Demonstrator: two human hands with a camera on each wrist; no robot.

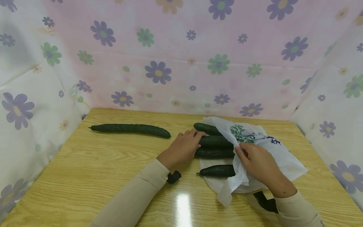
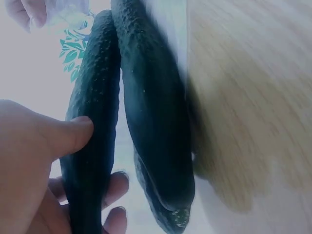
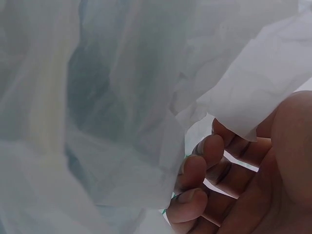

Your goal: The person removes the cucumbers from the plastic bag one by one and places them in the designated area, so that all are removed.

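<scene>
Cucumbers are the items in hand, five visible in the head view. A lone cucumber lies left of centre on the wooden surface, well apart from the rest, its length running across the frame. Right of it, at centre, the left hand reaches to a group of three cucumbers lying side by side at the mouth of a white plastic bag. Its fingers are curled round the gripped cucumber, the middle one of the three; the left wrist view confirms this, with the thumb on top and fingertips showing beneath the cucumber. A neighbouring cucumber lies touching it in that view (blurred at the near end). The uppermost cucumber and the lower cucumber sit on either side of the gripped one. A fifth cucumber lies slightly below, its right end covered by the bag.

Further right, the right hand rests on the bag, fingers pinching a fold of the plastic near its printed green leaf motif. The right wrist view shows the bent fingers against the film. Flowered cloth screens the back and sides.
</scene>
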